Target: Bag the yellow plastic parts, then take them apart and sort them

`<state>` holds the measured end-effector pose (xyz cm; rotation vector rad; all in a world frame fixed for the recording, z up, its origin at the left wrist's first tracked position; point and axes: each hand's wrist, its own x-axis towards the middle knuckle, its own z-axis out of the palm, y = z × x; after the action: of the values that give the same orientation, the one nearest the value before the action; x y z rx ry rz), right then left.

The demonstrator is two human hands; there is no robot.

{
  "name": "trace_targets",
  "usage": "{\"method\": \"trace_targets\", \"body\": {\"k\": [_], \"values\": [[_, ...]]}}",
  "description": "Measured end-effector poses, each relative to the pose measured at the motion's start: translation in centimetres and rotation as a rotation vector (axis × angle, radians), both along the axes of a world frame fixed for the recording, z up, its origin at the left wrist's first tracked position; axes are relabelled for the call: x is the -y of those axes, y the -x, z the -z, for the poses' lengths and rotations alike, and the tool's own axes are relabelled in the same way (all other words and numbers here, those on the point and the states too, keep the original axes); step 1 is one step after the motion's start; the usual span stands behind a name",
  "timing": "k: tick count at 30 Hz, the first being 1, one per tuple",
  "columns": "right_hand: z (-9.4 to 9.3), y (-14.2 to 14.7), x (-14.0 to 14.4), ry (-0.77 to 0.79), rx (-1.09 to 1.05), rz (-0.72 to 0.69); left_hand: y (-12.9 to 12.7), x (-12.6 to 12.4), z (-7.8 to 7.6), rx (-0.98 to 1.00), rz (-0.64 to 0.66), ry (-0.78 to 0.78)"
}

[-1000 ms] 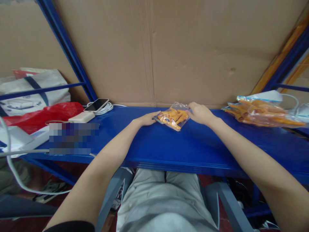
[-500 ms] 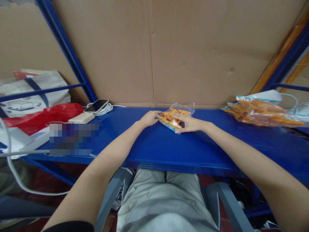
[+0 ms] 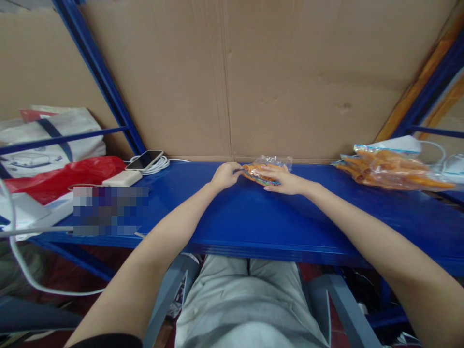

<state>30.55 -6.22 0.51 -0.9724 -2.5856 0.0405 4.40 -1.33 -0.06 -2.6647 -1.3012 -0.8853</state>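
Observation:
A small clear plastic bag (image 3: 252, 169) of orange, cone-like pieces lies on the blue tabletop before me, a colourful printed strip along its near side. My left hand (image 3: 226, 176) has its thumb and fingers closed on the bag's left end. Across the right part of the bag rests my right hand (image 3: 286, 180), fingers over the top and thumb at the near edge, gripping it. Both hands partly cover the bag. Its loose transparent end (image 3: 281, 160) sticks out behind, towards the cardboard.
At right lies a larger clear bag (image 3: 395, 169) of orange pieces. On the left are a phone (image 3: 150, 159) on a coiled white cable, a white block (image 3: 122, 178), a red plastic bag (image 3: 90, 169) and a blurred-out item (image 3: 108, 210). A cardboard wall (image 3: 290, 87) stands behind.
The bag's near edge has moved away from me and up, so the bag looks narrower. My right thumb and fingers have shifted back with it; my left hand stays at the left end.

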Motion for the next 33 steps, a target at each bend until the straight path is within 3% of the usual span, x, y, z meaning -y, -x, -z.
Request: {"method": "trace_targets", "body": {"k": [8,15,22,33], "values": [[-1.2,-0.6,0.9,-0.216,0.139,0.304,0.2,0.2,-0.2,-0.054,-0.046,-0.004],[-1.2,-2.1,0.2,-0.388,0.138,0.520,0.6,0.0,0.2,-0.127,0.070,0.036],[-1.3,-1.9,0.6,-0.409,0.191,0.531,-0.3,1.0,0.4,-0.296,-0.087,0.099],[-1.5,-2.2,-0.5,-0.403,0.162,0.620,-3.0,1.3,-1.5,-0.510,-0.220,-0.080]]}}
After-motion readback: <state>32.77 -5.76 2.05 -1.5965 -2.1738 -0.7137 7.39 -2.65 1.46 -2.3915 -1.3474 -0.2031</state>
